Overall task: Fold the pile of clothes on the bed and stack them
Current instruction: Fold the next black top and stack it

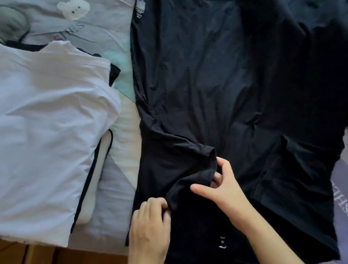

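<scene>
Where the black T-shirt [216,75] is spread across the right half of the bed [102,29], its long axis is seen to run from the near edge, where the collar end hangs slightly over the mattress, away to the far hem with its sewn label. Both hands are placed at the near left corner of the garment, at the sleeve [187,166] that has been turned inward over the body. The left hand [148,229] is closed on a pinch of dark cloth at the sleeve's near side, while the right hand [220,188] is half-curled, its fingertips [217,176] hooked into the sleeve opening and its thumb held free. From these hands the bulk of the shirt lies away and to the right, so the coming fold is judged to be carried rightward across the long axis, or lengthwise toward the far hem; which of the two cannot be told. The opposite side and sleeve, at the right, are bunched and blurred, and the right hand is the nearer to them. A folded stack, topped by a white garment [31,131], lies well apart at the left, with bare sheet between; the left hand is the nearer to it for the eventual stacking.
</scene>
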